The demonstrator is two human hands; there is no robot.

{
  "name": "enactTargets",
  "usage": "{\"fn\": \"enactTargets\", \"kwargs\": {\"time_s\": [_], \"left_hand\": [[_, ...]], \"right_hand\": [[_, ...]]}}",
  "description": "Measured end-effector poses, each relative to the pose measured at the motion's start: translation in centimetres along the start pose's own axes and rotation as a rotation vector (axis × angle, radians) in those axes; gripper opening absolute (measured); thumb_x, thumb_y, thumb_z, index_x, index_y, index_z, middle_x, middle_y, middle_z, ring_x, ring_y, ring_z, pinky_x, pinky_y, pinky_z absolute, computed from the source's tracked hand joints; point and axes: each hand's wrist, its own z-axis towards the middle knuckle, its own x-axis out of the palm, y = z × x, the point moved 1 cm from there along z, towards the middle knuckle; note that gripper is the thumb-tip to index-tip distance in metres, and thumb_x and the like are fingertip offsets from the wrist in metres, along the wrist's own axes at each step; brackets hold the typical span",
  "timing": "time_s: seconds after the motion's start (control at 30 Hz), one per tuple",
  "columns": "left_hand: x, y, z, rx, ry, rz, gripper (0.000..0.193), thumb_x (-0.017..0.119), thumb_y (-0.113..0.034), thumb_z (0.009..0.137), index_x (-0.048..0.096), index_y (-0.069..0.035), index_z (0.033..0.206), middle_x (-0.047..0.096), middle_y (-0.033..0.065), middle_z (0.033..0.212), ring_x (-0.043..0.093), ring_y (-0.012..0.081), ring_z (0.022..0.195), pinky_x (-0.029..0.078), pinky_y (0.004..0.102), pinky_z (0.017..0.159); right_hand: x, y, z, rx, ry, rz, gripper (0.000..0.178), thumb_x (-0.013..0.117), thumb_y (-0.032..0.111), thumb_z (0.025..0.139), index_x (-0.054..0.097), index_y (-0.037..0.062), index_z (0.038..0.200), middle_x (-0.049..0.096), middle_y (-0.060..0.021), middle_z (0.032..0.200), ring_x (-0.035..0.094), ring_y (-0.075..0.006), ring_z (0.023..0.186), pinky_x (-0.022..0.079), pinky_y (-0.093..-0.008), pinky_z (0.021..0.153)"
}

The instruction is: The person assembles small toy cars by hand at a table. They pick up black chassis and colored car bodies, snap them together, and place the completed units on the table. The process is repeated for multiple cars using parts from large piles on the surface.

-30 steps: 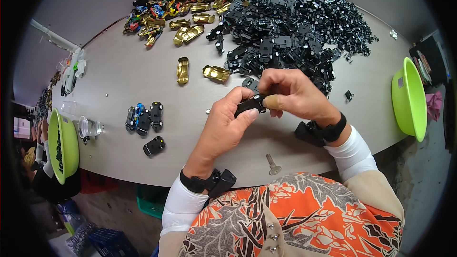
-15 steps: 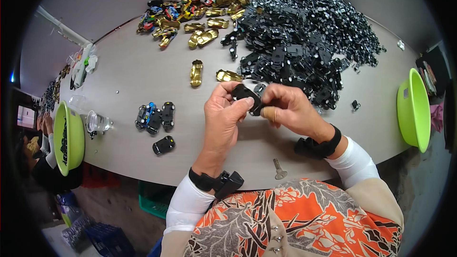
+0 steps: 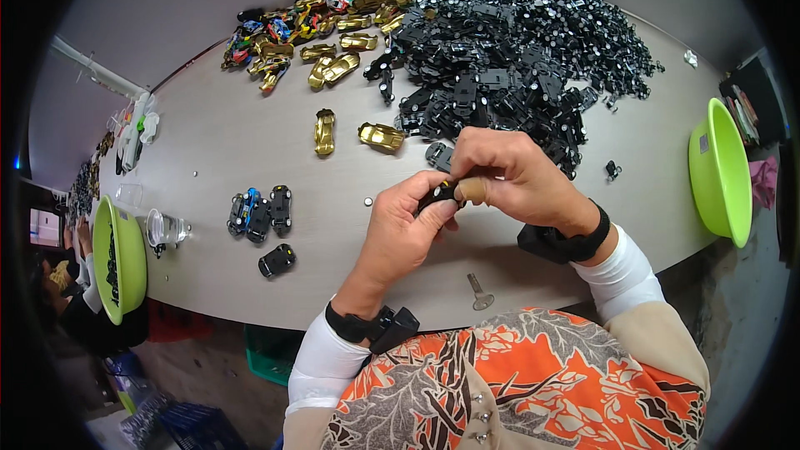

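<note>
A small black toy car (image 3: 439, 194) is pinched between the thumb and fingers of my left hand (image 3: 402, 227), partly covered by them. My right hand (image 3: 518, 177) closes its thumb and fingers at the car's right end, the thumb wrapped in a tan covering. Whether those fingertips grip another small part is hidden. Just beyond my hands lies a dark chassis (image 3: 438, 155). Two gold car bodies, one upright in view (image 3: 324, 132) and one sideways (image 3: 381, 137), rest farther off. A small white round piece (image 3: 368, 201) sits left of my left hand.
A large heap of black chassis and wheel parts (image 3: 500, 58) covers the back right; gold and coloured car bodies (image 3: 333, 25) lie at back left. Several dark cars (image 3: 260, 215), a clear cup (image 3: 171, 227), green basins (image 3: 718, 173) and a key (image 3: 480, 292) surround me. Another person works far left.
My hands have come slightly lower with the car, which has turned in my fingers. The view has shifted a little. The white round piece now shows beside my left hand.
</note>
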Motion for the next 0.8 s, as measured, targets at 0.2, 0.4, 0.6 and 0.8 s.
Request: {"fn": "enactTargets", "kwargs": {"time_s": [0.2,0.4,0.6,0.8], "left_hand": [[0.0,0.3,-1.5,-0.047,-0.026,0.239,0.023,0.056,-0.003,0.086,0.058,0.003,0.108,0.059,0.0006,0.073,0.053,0.0051,0.056,0.042,0.0194,0.047],[-1.0,1.1,-3.1,0.056,-0.081,0.523,0.019,0.057,-0.002,0.085,0.061,0.004,0.102,0.059,0.0012,0.07,0.052,0.0051,0.053,0.041,0.0196,0.045],[-1.6,0.1,-3.8,-0.202,-0.126,0.097,0.018,0.063,-0.007,0.083,0.061,0.002,0.099,0.061,0.0047,0.072,0.057,0.0084,0.056,0.043,0.0225,0.045],[-1.9,0.2,-4.0,-0.234,-0.114,-0.127,0.022,0.061,-0.01,0.086,0.061,0.003,0.104,0.063,0.004,0.078,0.056,0.0062,0.056,0.043,0.0173,0.041]], "right_hand": [[2.3,-1.0,-0.5,-0.046,0.063,-0.189,0.015,0.059,-0.007,0.072,0.051,-0.0003,0.083,0.051,-0.0137,0.079,0.053,-0.0346,0.073,0.042,-0.0391,0.06],[4.7,-1.5,-0.7,-0.064,0.062,-0.136,0.016,0.058,-0.007,0.072,0.049,0.0009,0.082,0.051,-0.0146,0.079,0.054,-0.0363,0.073,0.042,-0.0411,0.06],[4.2,-1.3,-0.4,0.221,0.097,0.294,0.006,0.058,-0.001,0.079,0.056,-0.0019,0.085,0.056,-0.0072,0.076,0.059,-0.0145,0.067,0.047,-0.0273,0.058],[4.1,-1.5,-0.6,0.413,0.137,0.576,0.007,0.056,0.001,0.079,0.059,-0.0032,0.083,0.059,-0.0058,0.075,0.06,-0.0108,0.062,0.048,-0.0236,0.052]]}}
